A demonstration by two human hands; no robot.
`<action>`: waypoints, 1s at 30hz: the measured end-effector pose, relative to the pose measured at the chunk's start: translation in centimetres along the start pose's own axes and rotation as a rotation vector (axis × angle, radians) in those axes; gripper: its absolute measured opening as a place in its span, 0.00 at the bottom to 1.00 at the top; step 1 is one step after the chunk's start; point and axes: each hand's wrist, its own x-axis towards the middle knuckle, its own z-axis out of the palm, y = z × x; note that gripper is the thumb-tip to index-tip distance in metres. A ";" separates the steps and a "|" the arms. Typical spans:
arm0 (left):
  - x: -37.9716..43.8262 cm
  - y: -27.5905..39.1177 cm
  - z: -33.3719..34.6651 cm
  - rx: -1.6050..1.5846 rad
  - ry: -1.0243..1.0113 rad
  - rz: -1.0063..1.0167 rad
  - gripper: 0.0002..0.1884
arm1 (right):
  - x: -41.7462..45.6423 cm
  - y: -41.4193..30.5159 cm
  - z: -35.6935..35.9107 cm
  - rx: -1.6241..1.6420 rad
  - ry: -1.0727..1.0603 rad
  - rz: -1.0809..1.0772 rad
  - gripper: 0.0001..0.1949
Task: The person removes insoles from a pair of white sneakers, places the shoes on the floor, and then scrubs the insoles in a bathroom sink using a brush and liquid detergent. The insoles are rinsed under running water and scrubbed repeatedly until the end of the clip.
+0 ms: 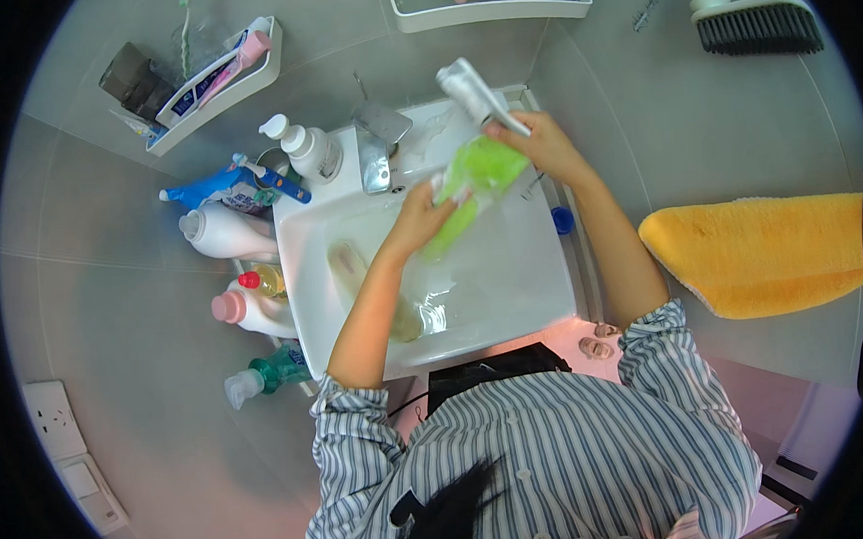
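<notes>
My left hand [421, 216] grips a bright green cloth [486, 166] over the washbasin, with white foam near the fingers. My right hand [541, 146] holds a white and silver elongated object [468, 90], slightly blurred, so I cannot tell its kind. The cloth's upper edge meets the right fingers. Below, the white washbasin [504, 295] has shallow water in it. A long pale item [347, 267] lies in the water, partly hidden behind my left forearm. The chrome tap [375, 168] stands at the basin's back edge.
Left of the basin stand a white pump bottle [317, 154], a blue electric toothbrush [282, 183], white bottles [223, 234] and a green spray bottle [274, 369]. A blue cap [562, 221] sits right. A yellow towel [759, 254] and brush [758, 26] hang on the right wall.
</notes>
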 end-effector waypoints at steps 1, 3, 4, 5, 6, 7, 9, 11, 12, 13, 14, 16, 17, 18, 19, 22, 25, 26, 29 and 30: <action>1.3 -0.4 -0.1 0.041 0.102 0.114 0.16 | 0.6 -0.3 -0.3 -0.090 0.116 0.007 0.14; 4.5 -1.8 -0.4 0.192 0.193 -0.037 0.16 | 2.3 1.6 -0.8 -0.290 0.316 -0.187 0.15; 5.6 -2.5 -0.4 0.265 0.237 -0.115 0.17 | 2.9 2.9 -0.8 -0.393 0.413 -0.281 0.16; 6.6 -2.6 0.1 0.404 0.241 -0.144 0.19 | 3.2 4.3 -0.6 -0.390 0.421 -0.286 0.17; 7.0 -3.0 0.1 0.460 0.247 -0.199 0.19 | 3.3 5.1 0.2 -0.378 0.420 -0.299 0.19; 7.4 -3.5 0.2 0.514 0.253 -0.254 0.19 | 3.3 5.8 0.8 -0.367 0.419 -0.312 0.22; 7.4 -4.6 -0.1 0.589 0.243 -0.370 0.20 | 2.3 5.5 3.1 -0.593 0.271 -0.213 0.24; 7.2 -5.4 -0.4 0.623 0.204 -0.464 0.20 | 0.5 5.7 5.4 -0.782 0.159 -0.233 0.25; 7.3 -5.9 -0.3 0.622 0.215 -0.447 0.21 | -0.5 6.2 6.5 -0.861 0.128 -0.299 0.24; 7.3 -6.5 -0.2 0.621 0.226 -0.429 0.22 | -0.7 6.6 7.0 -0.939 0.096 -0.365 0.24; 6.9 -7.0 -0.5 0.623 0.249 -0.427 0.23 | 0.3 7.1 6.7 -0.962 0.124 -0.306 0.24; 6.8 -5.9 -0.7 0.555 0.237 -0.502 0.23 | 2.9 8.5 4.2 -1.023 0.173 -0.151 0.24; 7.3 -5.3 -0.6 0.516 0.233 -0.526 0.24 | 4.5 8.1 3.1 -0.920 0.217 -0.180 0.24; 7.5 -5.2 -0.1 0.513 0.256 -0.513 0.24 | 3.9 8.1 3.7 -0.954 0.172 -0.214 0.25; 7.6 -5.2 0.6 0.509 0.280 -0.501 0.23 | 2.7 8.0 5.1 -0.987 0.126 -0.248 0.26; 7.2 -5.5 0.5 0.529 0.313 -0.494 0.23 | 1.8 7.5 6.1 -1.056 -0.030 -0.311 0.30; 7.7 -5.5 0.4 0.537 0.293 -0.467 0.24 | 4.8 6.6 2.8 -0.994 0.052 -0.282 0.32; 7.7 -5.8 0.4 0.539 0.279 -0.461 0.24 | 4.0 7.1 4.0 -1.044 0.003 -0.259 0.32; 7.2 -6.6 -0.5 0.539 0.262 -0.483 0.23 | 2.5 7.7 7.9 -1.057 -0.020 -0.324 0.30; 7.2 -6.0 -0.6 0.547 0.240 -0.495 0.23 | 1.9 7.5 7.6 -0.975 0.038 -0.388 0.29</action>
